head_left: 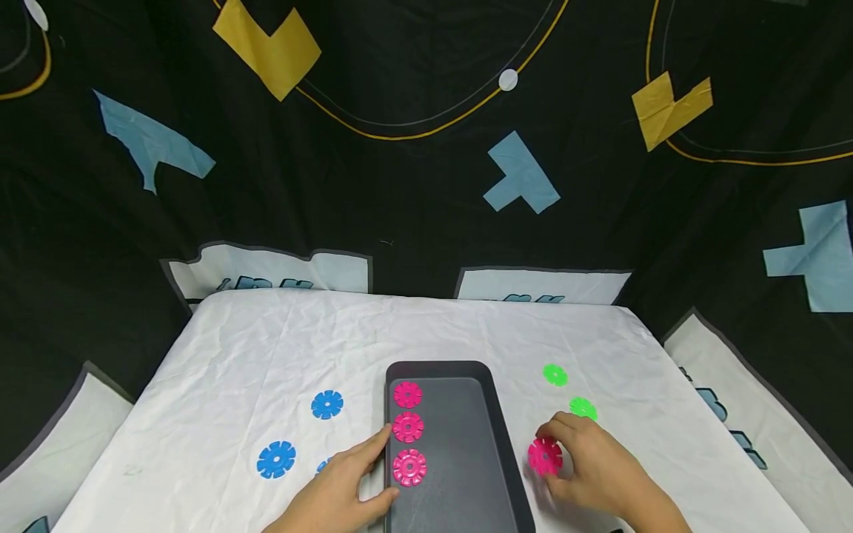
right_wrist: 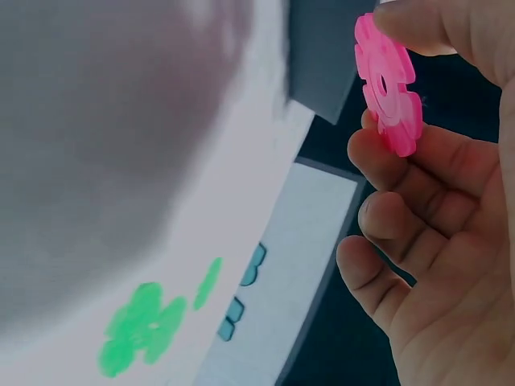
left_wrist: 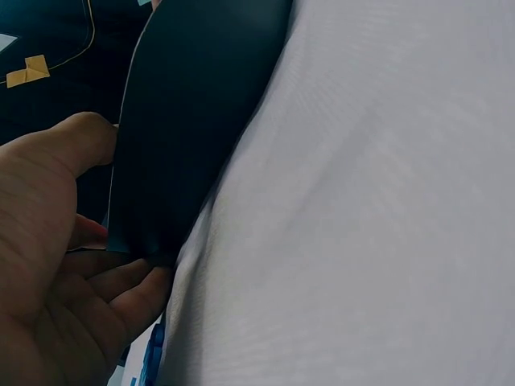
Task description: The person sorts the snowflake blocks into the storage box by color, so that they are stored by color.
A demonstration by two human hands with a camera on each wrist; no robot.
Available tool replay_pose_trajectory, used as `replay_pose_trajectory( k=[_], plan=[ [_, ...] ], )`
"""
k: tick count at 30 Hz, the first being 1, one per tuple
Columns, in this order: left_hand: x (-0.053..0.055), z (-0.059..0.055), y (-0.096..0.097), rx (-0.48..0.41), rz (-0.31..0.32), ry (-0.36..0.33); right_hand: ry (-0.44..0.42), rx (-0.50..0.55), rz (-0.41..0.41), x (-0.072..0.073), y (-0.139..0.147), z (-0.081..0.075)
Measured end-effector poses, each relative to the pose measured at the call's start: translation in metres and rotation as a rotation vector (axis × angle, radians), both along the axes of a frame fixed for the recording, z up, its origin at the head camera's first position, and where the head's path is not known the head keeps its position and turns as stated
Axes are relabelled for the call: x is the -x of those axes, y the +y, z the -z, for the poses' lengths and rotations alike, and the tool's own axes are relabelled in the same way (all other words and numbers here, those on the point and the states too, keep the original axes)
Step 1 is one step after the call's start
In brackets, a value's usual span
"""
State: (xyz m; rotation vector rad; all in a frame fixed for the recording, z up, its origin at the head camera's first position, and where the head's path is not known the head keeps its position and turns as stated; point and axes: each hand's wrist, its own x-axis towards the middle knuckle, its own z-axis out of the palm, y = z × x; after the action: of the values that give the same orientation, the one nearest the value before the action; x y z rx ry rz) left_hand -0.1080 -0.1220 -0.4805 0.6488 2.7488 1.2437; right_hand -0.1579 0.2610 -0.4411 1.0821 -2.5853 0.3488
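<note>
My right hand point(head_left: 596, 463) pinches a pink notched disc point(head_left: 545, 457) between thumb and fingers, just right of the dark grey tray point(head_left: 466, 444). In the right wrist view the same pink disc point(right_wrist: 388, 84) stands on edge between the thumb and index finger, with the other fingers loosely bent. My left hand point(head_left: 343, 481) rests against the tray's left side, its thumb and forefinger spread apart along the rim. In the left wrist view the thumb and fingertips touch the tray wall point(left_wrist: 193, 121). Three pink discs point(head_left: 408, 427) lie in a column inside the tray along its left side.
Blue discs point(head_left: 276, 460) lie on the white cloth left of the tray, one partly hidden by the left hand. Two green discs point(head_left: 555, 374) lie to the right, beyond the right hand. A black curtain point(head_left: 413, 200) hangs behind the white-covered table point(head_left: 233, 355).
</note>
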Motion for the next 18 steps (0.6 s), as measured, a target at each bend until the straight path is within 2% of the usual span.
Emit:
replay_pose_trajectory(
  k=[4,11,18],
  plan=[
    [0.0,0.001,0.0,-0.006,0.002,0.001,0.005,-0.011,-0.01,0.004,-0.006,-0.008],
    [0.0,0.003,-0.001,0.002,0.015,0.058,-0.005,-0.041,-0.006,0.008,-0.021,-0.017],
    [0.0,0.004,-0.001,0.001,0.016,0.053,-0.021,-0.084,-0.027,0.011,-0.039,-0.024]
  ],
)
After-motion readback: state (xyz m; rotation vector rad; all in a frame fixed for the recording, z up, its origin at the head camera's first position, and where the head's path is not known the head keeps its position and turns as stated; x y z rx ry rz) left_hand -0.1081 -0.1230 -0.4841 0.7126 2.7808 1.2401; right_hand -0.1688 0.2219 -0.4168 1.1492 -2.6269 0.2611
